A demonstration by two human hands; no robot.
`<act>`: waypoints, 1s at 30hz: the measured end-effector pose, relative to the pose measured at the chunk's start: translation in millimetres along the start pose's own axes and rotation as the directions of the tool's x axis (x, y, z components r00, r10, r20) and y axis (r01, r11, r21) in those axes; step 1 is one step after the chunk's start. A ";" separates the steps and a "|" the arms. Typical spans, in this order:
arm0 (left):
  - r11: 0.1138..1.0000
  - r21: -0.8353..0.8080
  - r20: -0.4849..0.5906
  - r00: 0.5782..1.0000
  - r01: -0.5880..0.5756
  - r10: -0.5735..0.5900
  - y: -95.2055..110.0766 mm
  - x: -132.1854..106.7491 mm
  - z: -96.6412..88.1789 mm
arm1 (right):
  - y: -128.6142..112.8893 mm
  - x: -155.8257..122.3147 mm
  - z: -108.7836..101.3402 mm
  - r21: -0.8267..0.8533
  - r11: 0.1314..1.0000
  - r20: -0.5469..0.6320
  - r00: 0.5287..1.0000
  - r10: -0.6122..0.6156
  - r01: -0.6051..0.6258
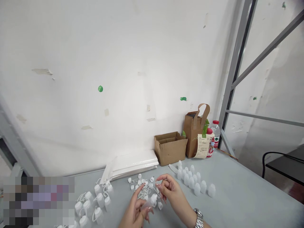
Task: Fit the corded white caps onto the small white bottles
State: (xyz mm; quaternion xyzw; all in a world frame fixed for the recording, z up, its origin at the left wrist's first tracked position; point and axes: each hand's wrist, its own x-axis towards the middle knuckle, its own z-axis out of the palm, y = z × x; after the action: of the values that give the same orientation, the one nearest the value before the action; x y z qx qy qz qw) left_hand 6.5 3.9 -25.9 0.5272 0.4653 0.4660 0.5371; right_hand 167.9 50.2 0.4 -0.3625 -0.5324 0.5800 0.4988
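Note:
My left hand (136,209) is closed around a small translucent bottle (147,204), tilted, with a white top at its upper end. To its right, my right hand (169,189) is raised with a gap between curved index finger and thumb; nothing shows clearly in it. Behind and between both hands lies a loose pile of white caps with cord-like straps (143,189), partly hidden by my fingers. On the left stand several capped bottles with looped straps (88,207). Several translucent bottles without straps (191,180) stand to the right.
A stack of white sheets or packets (133,163) lies against the wall. At the back right stand an open cardboard box (172,150), a brown paper bag (191,139) and a red-capped plastic bottle (215,129). A metal frame post (234,69) rises at the right.

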 end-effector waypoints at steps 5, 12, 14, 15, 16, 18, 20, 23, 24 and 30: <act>1.000 0.004 -0.027 1.000 -0.013 0.013 -2.2 -0.4 0.4 | 1.9 -3.8 0.7 -0.072 0.996 -0.019 0.998 -0.059 0.058; 1.000 -0.010 -0.047 0.999 -0.007 0.007 -6.7 0.1 7.0 | 7.3 -10.0 1.1 -0.258 0.958 -0.047 0.988 -0.145 0.128; 1.000 -0.022 -0.050 0.999 -0.012 0.011 -9.1 0.3 8.6 | 7.9 -11.2 2.6 -0.274 0.954 -0.059 0.988 -0.144 0.123; 1.000 -0.023 -0.055 0.998 -0.013 0.011 -10.2 0.2 9.0 | 8.0 -11.9 3.6 -0.282 0.952 -0.063 0.988 -0.141 0.118; 1.000 -0.020 -0.062 0.998 -0.013 0.012 -11.2 0.0 9.2 | 7.9 -12.8 4.6 -0.295 0.948 -0.064 0.988 -0.140 0.115; 1.000 -0.009 -0.075 0.997 -0.017 0.017 -12.4 -0.4 8.8 | 7.6 -14.4 6.2 -0.337 0.934 -0.058 0.987 -0.147 0.120; 1.000 -0.002 -0.081 0.997 -0.020 0.020 -12.4 -0.5 8.2 | 7.4 -15.1 6.5 -0.383 0.914 -0.047 0.985 -0.167 0.137; 1.000 -0.006 -0.084 0.996 -0.016 0.015 -10.3 0.1 8.1 | 7.6 -12.9 4.0 -0.391 0.910 -0.031 0.987 -0.161 0.136; 1.000 -0.009 -0.085 0.996 -0.014 0.013 -9.2 0.5 8.2 | 7.8 -11.4 2.6 -0.371 0.920 -0.033 0.988 -0.149 0.126; 0.999 -0.020 -0.109 0.994 -0.032 0.030 -3.4 2.5 6.0 | 6.6 -5.6 -2.0 -0.320 0.934 -0.129 0.970 -0.209 0.158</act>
State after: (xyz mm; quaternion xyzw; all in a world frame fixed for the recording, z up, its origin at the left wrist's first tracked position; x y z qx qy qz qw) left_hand 12.8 5.6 -29.2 0.5023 0.4805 0.5073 0.5093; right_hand 169.9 45.7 -7.1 -0.4298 -0.6059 0.4096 0.5295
